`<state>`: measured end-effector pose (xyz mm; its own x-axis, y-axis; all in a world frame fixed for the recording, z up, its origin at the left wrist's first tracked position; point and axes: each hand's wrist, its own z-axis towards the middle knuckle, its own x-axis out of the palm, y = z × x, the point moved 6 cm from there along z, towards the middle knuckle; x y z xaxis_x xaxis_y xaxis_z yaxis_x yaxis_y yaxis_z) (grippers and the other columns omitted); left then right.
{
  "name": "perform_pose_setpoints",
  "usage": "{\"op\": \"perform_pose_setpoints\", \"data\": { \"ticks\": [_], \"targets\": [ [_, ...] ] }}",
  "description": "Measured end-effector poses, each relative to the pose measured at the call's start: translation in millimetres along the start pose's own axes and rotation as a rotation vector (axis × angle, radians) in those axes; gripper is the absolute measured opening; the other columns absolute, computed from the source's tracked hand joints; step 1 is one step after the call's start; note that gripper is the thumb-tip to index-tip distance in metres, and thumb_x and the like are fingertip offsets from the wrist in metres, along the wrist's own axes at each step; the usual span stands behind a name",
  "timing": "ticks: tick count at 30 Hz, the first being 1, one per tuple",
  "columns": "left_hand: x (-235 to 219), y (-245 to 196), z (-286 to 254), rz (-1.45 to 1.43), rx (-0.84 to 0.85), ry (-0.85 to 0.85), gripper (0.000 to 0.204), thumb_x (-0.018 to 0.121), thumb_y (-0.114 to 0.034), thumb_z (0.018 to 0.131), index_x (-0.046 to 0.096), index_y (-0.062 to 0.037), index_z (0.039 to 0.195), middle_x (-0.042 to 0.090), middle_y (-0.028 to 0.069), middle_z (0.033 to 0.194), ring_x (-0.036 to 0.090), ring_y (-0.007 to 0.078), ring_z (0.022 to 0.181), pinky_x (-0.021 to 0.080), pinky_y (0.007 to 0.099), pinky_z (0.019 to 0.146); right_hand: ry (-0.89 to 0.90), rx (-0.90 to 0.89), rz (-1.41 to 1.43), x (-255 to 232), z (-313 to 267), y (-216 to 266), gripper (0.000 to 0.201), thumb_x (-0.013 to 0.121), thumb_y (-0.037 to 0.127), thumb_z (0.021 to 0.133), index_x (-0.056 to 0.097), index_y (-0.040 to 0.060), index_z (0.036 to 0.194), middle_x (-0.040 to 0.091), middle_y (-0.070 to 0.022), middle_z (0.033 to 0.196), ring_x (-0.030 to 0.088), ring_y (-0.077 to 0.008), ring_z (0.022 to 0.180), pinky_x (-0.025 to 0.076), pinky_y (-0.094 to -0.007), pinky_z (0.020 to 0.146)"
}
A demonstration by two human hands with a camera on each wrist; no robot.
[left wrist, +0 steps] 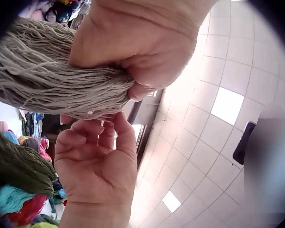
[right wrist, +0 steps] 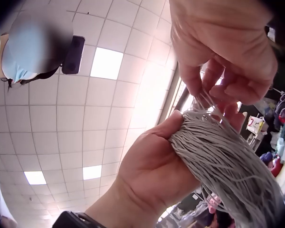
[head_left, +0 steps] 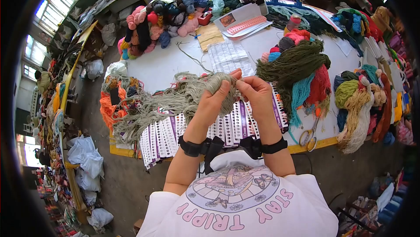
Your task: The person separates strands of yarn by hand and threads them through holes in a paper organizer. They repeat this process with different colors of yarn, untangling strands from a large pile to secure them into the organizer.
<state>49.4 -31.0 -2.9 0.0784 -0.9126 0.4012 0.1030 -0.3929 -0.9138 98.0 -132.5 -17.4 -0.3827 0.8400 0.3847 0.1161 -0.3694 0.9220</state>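
A thick hank of grey-green stranded yarn [head_left: 192,92] lies across the white tabletop with a yellow edge [head_left: 153,68], its right end lifted between two bare hands. The left hand [head_left: 211,102] holds that end bundled, its grip curled round the strands. The right hand [head_left: 259,95] has a narrow grip, thumb and fingers pinching a few thin strands at the hank's tip. Below the hank, partly covered by it, lie white perforated card strips with purple bands [head_left: 160,137]. Beyond it is a white printed paper sheet [head_left: 229,57]; to its right, a dark olive-green yarn bundle [head_left: 286,64] and gold-handled metal scissors [head_left: 311,144].
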Motion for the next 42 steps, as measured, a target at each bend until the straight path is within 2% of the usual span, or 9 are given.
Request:
{"op": "perform_pose_setpoints", "data": {
  "ticks": [5, 8, 11, 14, 23, 29, 32, 35, 42],
  "targets": [
    [-7.7, 1.8, -1.5, -0.251, -0.103, -0.022, 0.031, 0.044, -0.025, 0.088, 0.052, 0.0018, 0.103, 0.047, 0.0184, 0.118, 0.051, 0.0212, 0.100, 0.048, 0.0350, 0.076, 0.013, 0.018, 0.155, 3.4, -2.1, 5.9, 0.007, 0.059, 0.006, 0.077, 0.062, 0.0001, 0.079, 0.059, -0.0025, 0.077, 0.054, -0.0061, 0.065, 0.046, -0.0198, 0.054],
    [-10.0, 3.8, -1.2, -0.278, -0.087, -0.074, 0.025, 0.050, -0.020, 0.086, 0.055, 0.0013, 0.098, 0.052, 0.0187, 0.110, 0.055, 0.0204, 0.093, 0.049, 0.0340, 0.074, 0.050, -0.091, 0.007, 4.4, -2.0, 6.4, 0.006, 0.060, 0.004, 0.076, 0.062, -0.0008, 0.078, 0.057, -0.0029, 0.079, 0.053, -0.0068, 0.068, 0.046, -0.0198, 0.056],
    [-13.0, 6.8, 2.2, -0.217, -0.043, -0.128, 0.020, 0.054, -0.015, 0.083, 0.056, 0.0012, 0.094, 0.057, 0.0152, 0.102, 0.057, 0.0181, 0.085, 0.050, 0.0317, 0.070, 0.045, -0.187, -0.025, 7.0, -1.3, 4.7, 0.005, 0.060, 0.003, 0.075, 0.062, -0.0016, 0.077, 0.055, -0.0031, 0.078, 0.053, -0.0074, 0.066, 0.045, -0.0199, 0.057],
    [-12.3, 5.2, 2.4, -0.245, -0.067, -0.157, 0.016, 0.057, -0.011, 0.081, 0.058, 0.0007, 0.092, 0.059, 0.0128, 0.096, 0.058, 0.0164, 0.080, 0.050, 0.0298, 0.068, 0.046, -0.187, -0.030, 6.8, -2.5, 7.0, 0.005, 0.060, 0.003, 0.075, 0.062, -0.0017, 0.077, 0.054, -0.0026, 0.077, 0.052, -0.0076, 0.065, 0.045, -0.0204, 0.057],
    [-15.0, 11.6, 3.0, -0.305, -0.098, -0.154, 0.023, 0.051, -0.017, 0.085, 0.055, 0.0010, 0.097, 0.058, 0.0136, 0.099, 0.057, 0.0183, 0.084, 0.050, 0.0318, 0.069, 0.046, -0.044, 0.036, 5.6, -2.4, 0.7, 0.007, 0.058, 0.006, 0.078, 0.062, 0.0004, 0.078, 0.058, -0.0029, 0.079, 0.054, -0.0076, 0.068, 0.046, -0.0210, 0.059],
    [-17.0, 16.1, 4.8, -0.356, -0.149, -0.163, 0.027, 0.045, -0.025, 0.088, 0.054, 0.0002, 0.093, 0.057, 0.0143, 0.100, 0.056, 0.0198, 0.086, 0.049, 0.0346, 0.072, -0.002, -0.006, 0.045, 4.1, -2.7, 4.7, 0.012, 0.056, 0.010, 0.081, 0.062, 0.0001, 0.078, 0.062, -0.0064, 0.084, 0.054, -0.0067, 0.070, 0.047, -0.0213, 0.057],
    [-18.6, 16.4, 4.3, -0.318, -0.138, -0.195, 0.027, 0.044, -0.026, 0.089, 0.053, 0.0000, 0.090, 0.056, 0.0164, 0.103, 0.056, 0.0211, 0.087, 0.049, 0.0353, 0.071, -0.011, 0.002, 0.016, 4.1, -1.6, 5.7, 0.013, 0.058, 0.011, 0.080, 0.062, -0.0006, 0.077, 0.061, -0.0057, 0.079, 0.054, -0.0066, 0.068, 0.047, -0.0212, 0.056],
    [-15.2, 15.2, 4.4, -0.206, -0.116, -0.186, 0.028, 0.044, -0.026, 0.089, 0.053, 0.0008, 0.091, 0.054, 0.0188, 0.106, 0.056, 0.0228, 0.089, 0.049, 0.0366, 0.072, -0.002, -0.071, -0.133, -0.1, 2.5, -7.6, 0.013, 0.060, 0.012, 0.079, 0.061, -0.0006, 0.076, 0.060, -0.0040, 0.074, 0.054, -0.0070, 0.064, 0.047, -0.0207, 0.055],
    [-10.5, 15.9, 5.0, -0.230, -0.073, -0.147, 0.032, 0.043, -0.029, 0.089, 0.053, 0.0016, 0.096, 0.052, 0.0199, 0.110, 0.052, 0.0245, 0.097, 0.049, 0.0382, 0.075, -0.046, -0.039, -0.046, -3.0, 3.3, -9.7, 0.012, 0.061, 0.012, 0.078, 0.061, -0.0006, 0.076, 0.057, -0.0023, 0.070, 0.054, -0.0065, 0.061, 0.049, -0.0209, 0.051]
  ]
}}
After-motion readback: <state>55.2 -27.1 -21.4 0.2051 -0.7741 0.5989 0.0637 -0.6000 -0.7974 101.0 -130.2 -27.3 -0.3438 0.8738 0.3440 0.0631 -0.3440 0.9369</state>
